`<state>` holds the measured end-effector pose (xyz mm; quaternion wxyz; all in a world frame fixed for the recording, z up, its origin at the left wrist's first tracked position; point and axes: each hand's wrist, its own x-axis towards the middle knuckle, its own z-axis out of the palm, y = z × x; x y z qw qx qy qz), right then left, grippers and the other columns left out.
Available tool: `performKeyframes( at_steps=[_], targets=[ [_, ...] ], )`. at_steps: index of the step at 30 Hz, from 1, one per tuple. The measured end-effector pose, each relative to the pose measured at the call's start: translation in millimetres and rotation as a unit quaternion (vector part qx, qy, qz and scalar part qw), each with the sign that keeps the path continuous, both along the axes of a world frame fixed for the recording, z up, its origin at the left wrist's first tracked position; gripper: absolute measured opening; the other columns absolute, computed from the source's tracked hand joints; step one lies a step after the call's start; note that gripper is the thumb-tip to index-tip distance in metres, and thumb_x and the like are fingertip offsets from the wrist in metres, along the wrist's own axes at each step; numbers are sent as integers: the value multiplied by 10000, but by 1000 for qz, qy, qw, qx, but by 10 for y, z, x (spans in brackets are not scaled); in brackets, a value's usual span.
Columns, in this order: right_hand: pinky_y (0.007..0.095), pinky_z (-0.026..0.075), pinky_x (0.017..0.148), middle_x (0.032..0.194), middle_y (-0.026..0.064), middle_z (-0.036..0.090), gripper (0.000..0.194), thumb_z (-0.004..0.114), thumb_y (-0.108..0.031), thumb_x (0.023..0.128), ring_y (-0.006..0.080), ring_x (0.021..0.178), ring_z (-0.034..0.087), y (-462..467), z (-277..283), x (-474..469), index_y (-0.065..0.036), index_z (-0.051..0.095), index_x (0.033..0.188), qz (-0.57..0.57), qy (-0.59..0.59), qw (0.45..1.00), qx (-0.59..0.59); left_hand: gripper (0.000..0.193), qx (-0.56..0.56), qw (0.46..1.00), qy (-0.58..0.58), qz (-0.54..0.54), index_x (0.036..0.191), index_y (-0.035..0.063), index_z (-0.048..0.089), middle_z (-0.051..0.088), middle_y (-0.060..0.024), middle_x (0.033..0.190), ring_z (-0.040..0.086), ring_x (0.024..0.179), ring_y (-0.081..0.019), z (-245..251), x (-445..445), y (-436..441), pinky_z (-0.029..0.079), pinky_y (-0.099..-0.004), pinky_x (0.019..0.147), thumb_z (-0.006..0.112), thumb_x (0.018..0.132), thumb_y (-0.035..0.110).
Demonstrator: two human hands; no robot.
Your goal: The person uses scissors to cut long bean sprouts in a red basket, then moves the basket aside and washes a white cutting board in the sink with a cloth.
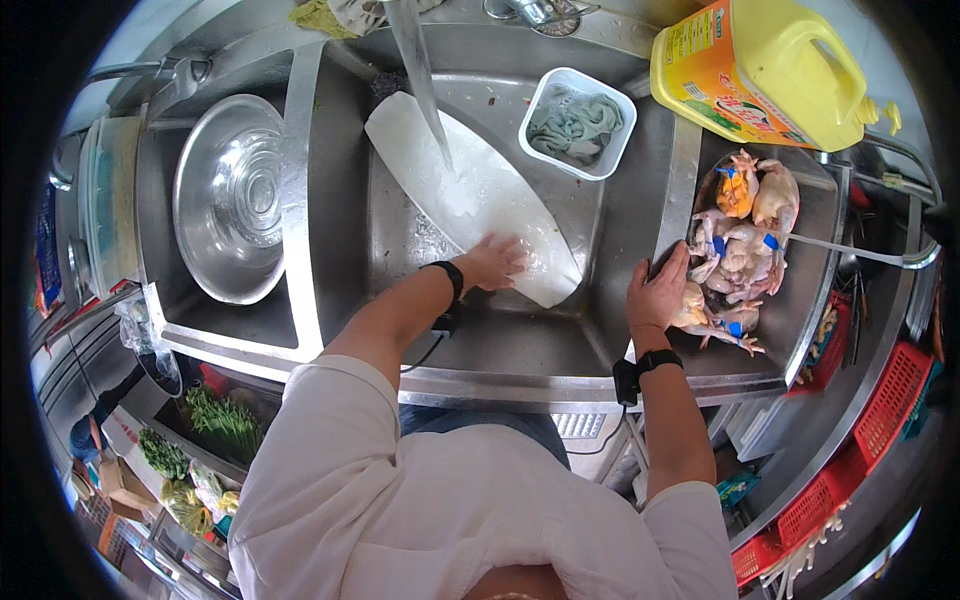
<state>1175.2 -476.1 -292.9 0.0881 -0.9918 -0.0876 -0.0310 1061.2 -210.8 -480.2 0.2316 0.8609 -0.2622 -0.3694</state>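
Observation:
A long white boat-shaped dish (412, 139) lies slantwise in the middle basin of a stainless-steel sink (510, 337). Running water (420, 67) falls onto its upper part and spreads over the surface. My left hand (495, 262) rests with spread fingers on the lower part of this dish, gripping nothing. On the steel divider (679, 172) at the right, my right hand (658, 292) lies flat, its thumb apart from the fingers. Just beside it, in the right basin, are several raw plucked birds (742, 255) with blue tags.
A white tub (624, 135) with a wet greenish cloth (574, 124) stands at the basin's upper right. Beyond it sits a yellow jug (806, 82) with a pump. A large metal bowl (199, 202) occupies the left basin. Red plastic baskets (892, 405) line the far right.

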Motion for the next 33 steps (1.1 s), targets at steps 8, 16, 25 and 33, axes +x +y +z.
performKeyframes(
  at_steps=[8, 16, 25, 33],
  targets=[
    [469, 351, 1026, 1424, 231, 363, 736, 604, -236, 832, 416, 1225, 436, -4, 25, -1, -1, 256, 1437, -20, 26, 999, 12, 528, 291, 912, -28, 287, 1431, 213, 378, 335, -94, 1503, 234, 1412, -316, 329, 48, 1438, 136, -647, 1093, 442, 947, 414],
    [459, 347, 1035, 1433, 222, 357, 730, 595, -234, 839, 401, 1242, 427, -27, 8, -4, -5, 252, 1441, -13, 23, 1000, 13, 602, 111, 718, -465, 506, 1386, 181, 409, 370, -178, 1421, 504, 1184, -376, 1498, 1113, 2338, 516, -428, 880, 636, 829, 144],
    [450, 347, 1036, 1427, 214, 372, 728, 590, -249, 841, 391, 1245, 430, -22, 13, -1, -7, 256, 1441, -18, 22, 1000, 5, 306, 84, 721, -506, 467, 1142, 131, 562, 529, -112, 1270, 575, 1038, -361, 1975, 1797, 2798, 513, -434, 810, 607, 839, 121],
    [450, 338, 1043, 1427, 209, 375, 722, 585, -263, 848, 383, 1258, 418, -31, 20, -1, -6, 259, 1439, -19, 24, 999, 7, 292, 81, 780, -403, 471, 1091, 49, 544, 558, -173, 1038, 576, 914, -376, 1075, 509, 1832, 514, -448, 745, 616, 812, 95]
  ],
)
